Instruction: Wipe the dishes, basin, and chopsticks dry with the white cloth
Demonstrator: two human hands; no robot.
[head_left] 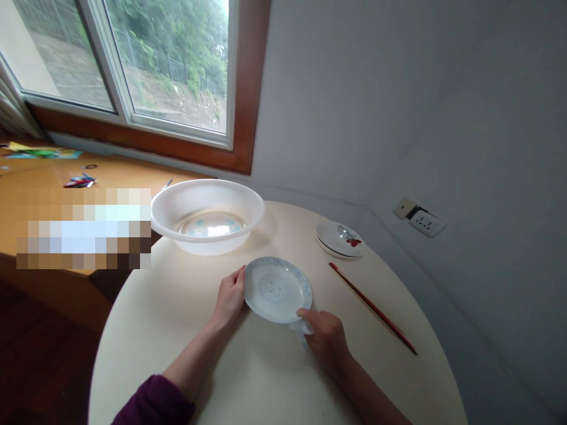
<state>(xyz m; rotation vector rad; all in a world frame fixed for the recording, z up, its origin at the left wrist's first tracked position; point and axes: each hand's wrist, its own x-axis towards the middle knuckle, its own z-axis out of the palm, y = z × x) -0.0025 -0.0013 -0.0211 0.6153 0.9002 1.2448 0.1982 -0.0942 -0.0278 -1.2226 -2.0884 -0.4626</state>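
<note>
A white plate (277,289) with a pale blue pattern at its middle and rim is held tilted above the round table. My left hand (231,293) grips its left edge, with the fingers mostly hidden behind it. At the lower right edge my right hand (325,333) is closed, its thumb or a finger lying over the rim. A thin whitish cloth or tissue (302,326) shows between that hand and the plate's underside; its exact kind is unclear. Beyond the plate stands a translucent white basin (208,245) with a shiny, blue-patterned bottom.
Right of the plate lie reddish-brown chopsticks (376,311). Behind them sit stacked white plates (336,237) with a red flower design. The cream round table (177,330) adjoins a wooden desk (133,171) under the window. A wall socket (426,223) is at right.
</note>
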